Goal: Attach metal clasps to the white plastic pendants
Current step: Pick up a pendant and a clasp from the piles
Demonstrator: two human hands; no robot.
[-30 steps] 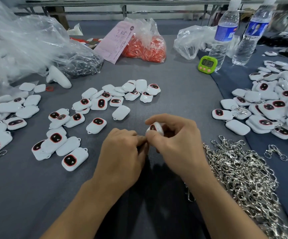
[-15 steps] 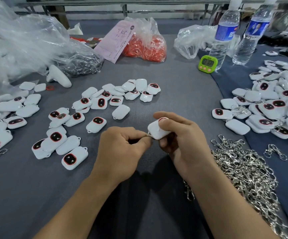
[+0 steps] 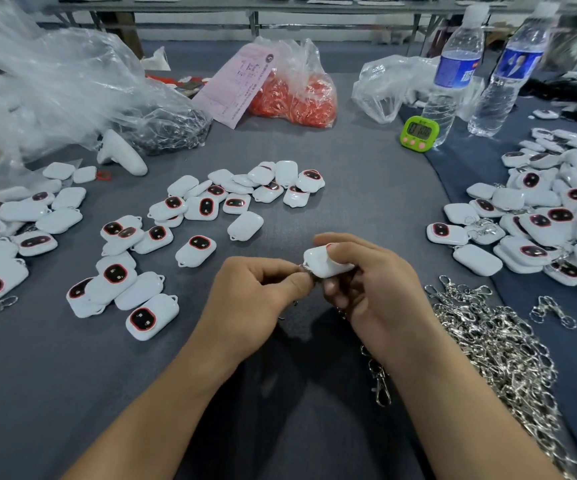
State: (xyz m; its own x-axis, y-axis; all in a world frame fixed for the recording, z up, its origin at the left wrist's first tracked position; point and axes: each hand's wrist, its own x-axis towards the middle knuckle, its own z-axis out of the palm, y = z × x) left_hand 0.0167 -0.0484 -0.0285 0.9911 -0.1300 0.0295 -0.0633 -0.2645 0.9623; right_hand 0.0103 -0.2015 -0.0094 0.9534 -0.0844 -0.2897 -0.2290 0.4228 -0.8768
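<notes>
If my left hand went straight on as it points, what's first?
Probably the white rounded plastic pendant gripped by the right hand; the left hand pinches a metal ring at its edge.

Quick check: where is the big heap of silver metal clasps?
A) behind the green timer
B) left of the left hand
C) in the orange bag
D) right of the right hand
D: the heap of silver metal clasps lies just right of the right hand.

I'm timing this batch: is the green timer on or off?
On: the green timer shows dark digits on its display. The exact reading is too blurred to tell, and one picture cannot show whether it is counting.
</notes>
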